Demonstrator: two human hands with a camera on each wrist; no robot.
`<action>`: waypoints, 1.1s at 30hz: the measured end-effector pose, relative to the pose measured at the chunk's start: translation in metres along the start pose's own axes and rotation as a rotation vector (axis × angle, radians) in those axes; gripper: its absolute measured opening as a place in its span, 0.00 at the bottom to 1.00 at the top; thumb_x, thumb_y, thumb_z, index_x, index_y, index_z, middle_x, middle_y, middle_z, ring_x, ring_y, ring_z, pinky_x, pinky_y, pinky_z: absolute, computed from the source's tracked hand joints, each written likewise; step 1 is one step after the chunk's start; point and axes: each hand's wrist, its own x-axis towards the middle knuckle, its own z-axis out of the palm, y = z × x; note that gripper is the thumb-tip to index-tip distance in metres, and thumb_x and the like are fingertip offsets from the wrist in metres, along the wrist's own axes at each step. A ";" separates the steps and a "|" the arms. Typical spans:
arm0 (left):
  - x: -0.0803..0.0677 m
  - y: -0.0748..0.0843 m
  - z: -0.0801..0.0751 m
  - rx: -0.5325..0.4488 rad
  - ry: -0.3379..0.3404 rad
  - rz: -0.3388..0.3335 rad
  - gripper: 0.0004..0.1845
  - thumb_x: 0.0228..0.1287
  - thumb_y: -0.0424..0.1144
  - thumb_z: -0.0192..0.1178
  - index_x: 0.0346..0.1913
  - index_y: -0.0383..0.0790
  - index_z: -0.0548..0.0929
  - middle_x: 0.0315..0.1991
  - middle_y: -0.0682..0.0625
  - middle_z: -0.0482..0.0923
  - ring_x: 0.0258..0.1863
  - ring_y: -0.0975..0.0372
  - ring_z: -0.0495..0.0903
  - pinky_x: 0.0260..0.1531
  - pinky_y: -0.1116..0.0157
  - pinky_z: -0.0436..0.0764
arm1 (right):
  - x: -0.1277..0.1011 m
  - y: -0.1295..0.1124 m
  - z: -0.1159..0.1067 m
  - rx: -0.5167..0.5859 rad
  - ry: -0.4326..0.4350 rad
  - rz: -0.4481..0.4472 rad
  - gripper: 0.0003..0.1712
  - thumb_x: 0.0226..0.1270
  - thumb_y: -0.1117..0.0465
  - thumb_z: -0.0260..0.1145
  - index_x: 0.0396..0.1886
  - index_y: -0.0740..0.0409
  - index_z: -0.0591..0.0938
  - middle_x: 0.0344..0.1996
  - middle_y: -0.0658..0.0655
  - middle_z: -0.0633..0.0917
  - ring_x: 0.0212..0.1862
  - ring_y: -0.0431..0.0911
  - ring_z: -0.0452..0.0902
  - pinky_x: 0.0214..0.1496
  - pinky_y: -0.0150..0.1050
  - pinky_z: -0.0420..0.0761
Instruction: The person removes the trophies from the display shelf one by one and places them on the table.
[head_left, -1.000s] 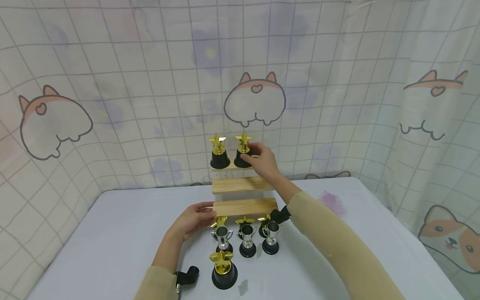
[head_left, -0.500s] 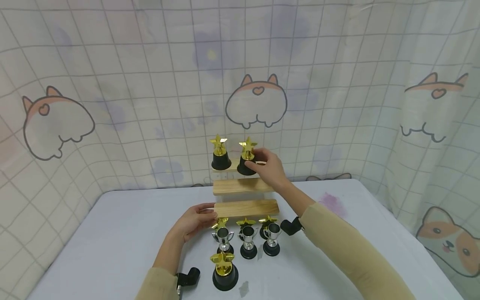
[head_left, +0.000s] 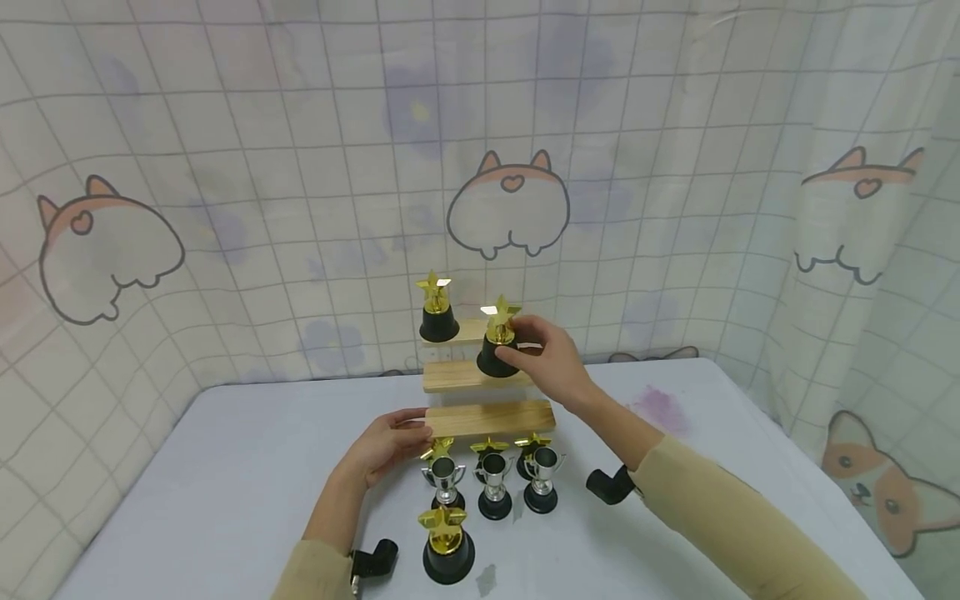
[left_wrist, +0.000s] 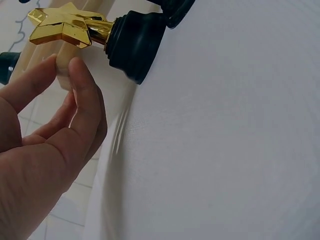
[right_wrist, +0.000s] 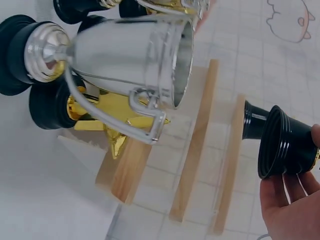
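Observation:
My right hand [head_left: 555, 365] grips a gold star trophy [head_left: 497, 357] by its black base, thumb in front and fingers behind. In the right wrist view the hollow underside of that base [right_wrist: 272, 142] shows, off the shelf boards. My left hand [head_left: 390, 443] pinches the left end of the lowest wooden board [head_left: 491, 418] of a three-step display stand; the left wrist view shows thumb and fingertips at the board's end [left_wrist: 65, 65]. Another star trophy [head_left: 438, 323] stands upright at the left of the top board [head_left: 471, 332]. The middle board [head_left: 450, 377] is partly hidden behind the held trophy.
Three silver cup trophies [head_left: 494, 483] stand in a row before the stand, with three gold star trophies [head_left: 489, 450] close behind them. One more star trophy [head_left: 447, 554] is nearest the front on the white table [head_left: 247, 492]. A patterned curtain [head_left: 300, 208] hangs behind.
The right hand has lifted the star trophy off the top board and brought it down and toward the camera, slightly right. The left hand keeps its place on the lowest board.

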 end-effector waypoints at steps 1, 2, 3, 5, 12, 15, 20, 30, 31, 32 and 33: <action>0.000 0.000 0.000 -0.001 0.001 0.003 0.29 0.70 0.28 0.64 0.70 0.24 0.68 0.55 0.34 0.79 0.45 0.57 0.85 0.49 0.62 0.86 | -0.003 -0.001 0.000 0.003 -0.005 -0.010 0.28 0.68 0.60 0.74 0.64 0.64 0.77 0.57 0.62 0.82 0.60 0.54 0.78 0.62 0.45 0.81; -0.001 0.001 0.000 0.000 -0.002 0.008 0.29 0.70 0.28 0.64 0.70 0.24 0.68 0.55 0.34 0.79 0.45 0.57 0.85 0.49 0.62 0.86 | -0.005 -0.002 -0.001 0.003 -0.008 -0.016 0.27 0.68 0.61 0.74 0.64 0.64 0.78 0.57 0.62 0.82 0.59 0.54 0.78 0.62 0.45 0.81; -0.001 0.001 0.000 -0.003 -0.002 0.010 0.29 0.70 0.28 0.64 0.70 0.24 0.68 0.55 0.34 0.79 0.45 0.57 0.85 0.49 0.63 0.86 | -0.008 -0.002 -0.001 0.002 -0.010 -0.019 0.27 0.68 0.61 0.74 0.64 0.64 0.78 0.56 0.62 0.82 0.59 0.55 0.79 0.61 0.45 0.82; -0.001 0.002 0.001 -0.002 -0.003 0.015 0.29 0.69 0.28 0.63 0.70 0.23 0.68 0.55 0.34 0.79 0.44 0.58 0.85 0.48 0.63 0.86 | -0.013 -0.004 -0.002 -0.006 -0.012 -0.025 0.27 0.68 0.61 0.74 0.64 0.64 0.78 0.56 0.62 0.82 0.58 0.55 0.79 0.60 0.44 0.82; -0.003 0.003 0.004 0.023 0.022 0.011 0.28 0.69 0.28 0.63 0.70 0.24 0.70 0.54 0.35 0.80 0.44 0.57 0.85 0.47 0.62 0.87 | -0.031 -0.010 -0.003 0.009 -0.036 -0.006 0.28 0.68 0.60 0.74 0.64 0.62 0.78 0.56 0.59 0.83 0.57 0.54 0.80 0.58 0.41 0.84; -0.004 0.004 0.005 0.036 0.030 0.007 0.28 0.70 0.29 0.63 0.70 0.25 0.70 0.53 0.35 0.80 0.44 0.57 0.85 0.47 0.62 0.87 | -0.037 -0.010 -0.002 0.008 -0.044 -0.024 0.27 0.67 0.60 0.75 0.63 0.61 0.78 0.55 0.59 0.83 0.56 0.54 0.81 0.59 0.45 0.84; -0.006 0.006 0.007 0.037 0.039 -0.001 0.28 0.69 0.28 0.62 0.69 0.24 0.70 0.53 0.35 0.80 0.43 0.57 0.85 0.47 0.61 0.87 | -0.048 -0.008 -0.002 -0.010 -0.041 -0.058 0.27 0.67 0.60 0.75 0.63 0.61 0.79 0.54 0.59 0.84 0.56 0.53 0.81 0.62 0.50 0.81; -0.003 0.005 0.006 0.040 0.044 0.000 0.28 0.69 0.28 0.62 0.69 0.23 0.70 0.52 0.35 0.81 0.43 0.56 0.85 0.48 0.60 0.87 | -0.071 -0.015 -0.001 -0.031 -0.057 -0.038 0.26 0.66 0.60 0.75 0.61 0.61 0.79 0.54 0.58 0.84 0.54 0.55 0.81 0.61 0.51 0.82; -0.003 0.005 0.006 0.041 0.044 0.000 0.28 0.69 0.28 0.62 0.69 0.23 0.70 0.52 0.35 0.81 0.43 0.56 0.85 0.48 0.59 0.87 | -0.074 -0.016 -0.001 -0.031 -0.060 -0.031 0.25 0.67 0.60 0.75 0.61 0.61 0.79 0.54 0.58 0.84 0.53 0.54 0.82 0.60 0.50 0.83; -0.004 0.005 0.006 0.041 0.044 -0.002 0.28 0.69 0.28 0.62 0.69 0.23 0.70 0.52 0.35 0.81 0.43 0.57 0.85 0.48 0.59 0.87 | -0.076 -0.017 -0.001 -0.032 -0.065 -0.025 0.25 0.67 0.59 0.75 0.61 0.60 0.79 0.54 0.58 0.84 0.53 0.53 0.82 0.60 0.49 0.83; -0.004 0.005 0.007 0.042 0.045 -0.002 0.28 0.69 0.28 0.62 0.69 0.23 0.70 0.52 0.35 0.81 0.43 0.57 0.85 0.48 0.59 0.87 | -0.078 -0.017 -0.001 -0.035 -0.068 -0.019 0.25 0.67 0.59 0.74 0.61 0.60 0.79 0.54 0.57 0.84 0.53 0.52 0.82 0.59 0.49 0.83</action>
